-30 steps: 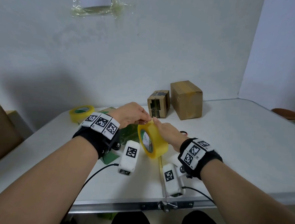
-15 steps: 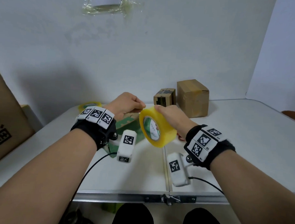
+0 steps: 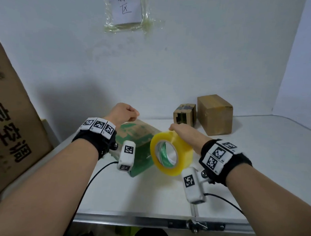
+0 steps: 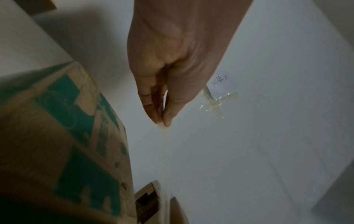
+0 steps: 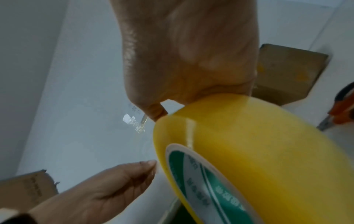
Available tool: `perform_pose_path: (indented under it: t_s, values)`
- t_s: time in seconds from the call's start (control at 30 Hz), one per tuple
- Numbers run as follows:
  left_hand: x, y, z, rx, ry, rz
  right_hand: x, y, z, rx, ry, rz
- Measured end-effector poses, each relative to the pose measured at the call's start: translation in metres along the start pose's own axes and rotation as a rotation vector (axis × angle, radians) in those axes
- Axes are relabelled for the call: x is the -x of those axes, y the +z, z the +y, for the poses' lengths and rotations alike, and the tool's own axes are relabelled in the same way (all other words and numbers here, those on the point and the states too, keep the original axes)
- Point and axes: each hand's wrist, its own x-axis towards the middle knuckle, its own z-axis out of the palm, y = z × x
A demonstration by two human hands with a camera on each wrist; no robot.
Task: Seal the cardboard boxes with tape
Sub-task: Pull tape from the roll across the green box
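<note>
White table (image 3: 256,158) | right hand (image 3: 184,137) grips tape roll (image 3: 171,152) | left hand (image 3: 123,113) pinches faint tape strip (image 4: 164,151)

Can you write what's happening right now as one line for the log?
step: pulling tape | right hand: holds tape roll | left hand: pinches tape end | green-printed box: below, untaped

A box (image 3: 139,144) sits on the desk (image 3: 255,175) near the front. The tape roll (image 3: 171,152) is just right of it. 2 small boxes (image 3: 185,113) (image 3: 215,115) stand side by side behind, near the wall (image 3: 189,57).
</note>
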Motion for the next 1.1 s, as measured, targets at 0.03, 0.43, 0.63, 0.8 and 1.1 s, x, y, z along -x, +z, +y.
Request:
perform_pose_path:
  t_s: [0.03,0.43,0.63,0.8,1.1]
  values:
    - [-0.002,-0.001,-0.001,0.045,-0.017,-0.012,-0.002,0.0,-0.002,0.017,0.003,0.011]
    - [-0.049,-0.004,0.0,0.036,-0.127,-0.08,-0.036,0.013,0.007,0.455,0.07,-0.061]
    - [-0.068,-0.005,-0.019,-0.094,-0.186,-0.111,-0.042,0.014,-0.007,0.481,0.04,-0.086]
    - [-0.07,0.002,-0.023,-0.134,-0.215,-0.114,-0.047,0.017,-0.008,0.504,0.024,-0.051]
    - [-0.081,0.011,-0.036,-0.217,-0.276,-0.151,-0.057,0.023,-0.001,0.515,0.015,-0.042]
